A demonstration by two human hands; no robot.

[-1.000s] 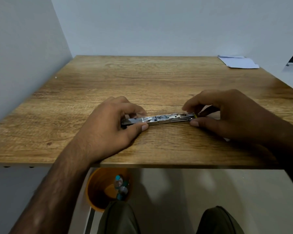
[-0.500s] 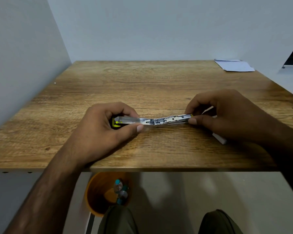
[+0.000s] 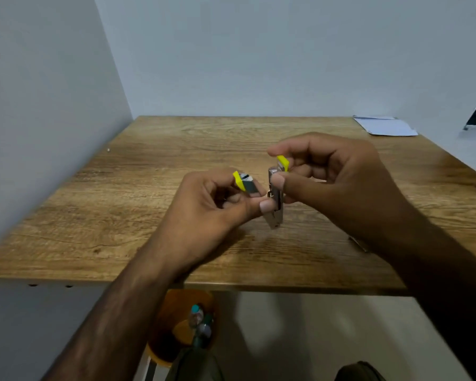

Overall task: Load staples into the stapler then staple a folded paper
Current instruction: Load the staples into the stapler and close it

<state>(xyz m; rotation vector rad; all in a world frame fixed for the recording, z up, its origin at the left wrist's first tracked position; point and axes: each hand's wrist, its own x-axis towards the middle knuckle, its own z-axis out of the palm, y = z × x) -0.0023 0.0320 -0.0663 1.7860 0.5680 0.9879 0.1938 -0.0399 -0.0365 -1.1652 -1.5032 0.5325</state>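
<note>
A small metal stapler (image 3: 274, 200) with yellow ends is lifted above the wooden table (image 3: 149, 188), folded at its hinge into a V. My left hand (image 3: 217, 204) pinches one arm, whose yellow tip (image 3: 238, 180) sticks up. My right hand (image 3: 333, 177) grips the other arm, which stands nearly upright with a yellow tip (image 3: 283, 162) on top. White folded paper (image 3: 385, 127) lies at the table's far right corner. A thin pale strip (image 3: 359, 243) shows on the table under my right wrist; I cannot tell what it is.
Walls close the table on the left and at the back. Below the front edge stands an orange bin (image 3: 176, 325) holding bottles. My knees (image 3: 198, 364) are under the table.
The stapler lay flat and stretched out on the table between both hands. Now both hands have raised it and bent the two arms toward each other. The camera has tilted up.
</note>
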